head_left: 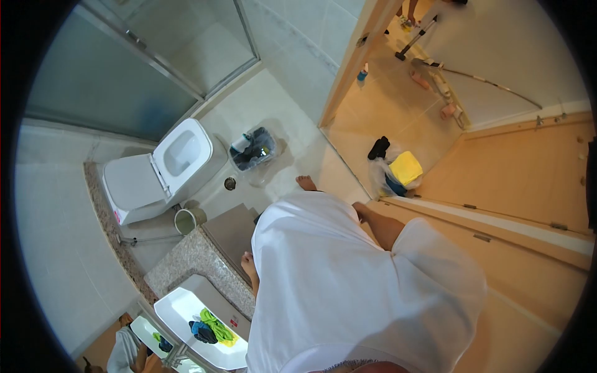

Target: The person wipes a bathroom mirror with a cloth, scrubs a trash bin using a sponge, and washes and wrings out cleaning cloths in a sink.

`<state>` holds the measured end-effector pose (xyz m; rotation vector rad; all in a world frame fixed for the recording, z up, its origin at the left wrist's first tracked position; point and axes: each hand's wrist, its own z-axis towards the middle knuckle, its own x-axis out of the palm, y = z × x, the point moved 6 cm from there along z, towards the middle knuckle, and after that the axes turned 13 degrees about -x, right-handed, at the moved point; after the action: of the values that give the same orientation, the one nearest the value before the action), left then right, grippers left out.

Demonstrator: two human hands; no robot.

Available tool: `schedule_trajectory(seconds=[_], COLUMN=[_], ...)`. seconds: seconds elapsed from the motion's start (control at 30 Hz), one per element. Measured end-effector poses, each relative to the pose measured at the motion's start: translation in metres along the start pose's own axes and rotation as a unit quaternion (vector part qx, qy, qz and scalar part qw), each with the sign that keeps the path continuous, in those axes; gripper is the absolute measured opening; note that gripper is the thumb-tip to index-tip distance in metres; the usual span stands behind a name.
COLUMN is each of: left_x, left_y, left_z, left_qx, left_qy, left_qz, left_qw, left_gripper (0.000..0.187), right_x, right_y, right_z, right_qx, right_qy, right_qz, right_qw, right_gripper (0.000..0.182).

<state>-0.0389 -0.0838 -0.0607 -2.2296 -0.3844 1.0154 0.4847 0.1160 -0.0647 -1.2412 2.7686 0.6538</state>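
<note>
Neither of my hands shows. My right forearm [380, 227] comes out of the white sleeve and passes behind my white shirt [323, 267], which hides the hand. My left arm is out of sight. In front of me on the floor is a bin [250, 163] with a plastic liner and items inside. A white sink [180, 308] at the lower left holds a green cloth [214, 324] and dark blue gloves or cloths [203, 332]. My bare feet show beside the shirt.
A toilet [181, 149] with its lid raised stands at left, near a small pail [186, 221] and a floor drain [230, 183]. Past the doorway are a bag with a yellow cloth [405, 168], a spray bottle [363, 72], long-handled tools and another person's hand [411, 12].
</note>
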Motion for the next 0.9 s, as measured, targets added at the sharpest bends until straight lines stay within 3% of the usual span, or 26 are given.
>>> schedule_trajectory(seconds=[0.17,0.9], left_x=[0.006,0.010], left_y=[0.031,0.060], left_z=[0.010,0.020], left_qx=[-0.036,-0.083], left_qy=[0.030,0.122], left_qz=[0.006,0.018], left_qw=[0.999,0.989], left_gripper=[0.031,0.034], right_x=[0.042,0.025], right_y=[0.017,0.004], right_z=[0.000,-0.023], right_qx=[-0.035,-0.035], right_qy=[0.014,-0.053], right_qz=[-0.031,0.001], right_qw=[0.999,0.998], right_gripper=[0.032,0.032])
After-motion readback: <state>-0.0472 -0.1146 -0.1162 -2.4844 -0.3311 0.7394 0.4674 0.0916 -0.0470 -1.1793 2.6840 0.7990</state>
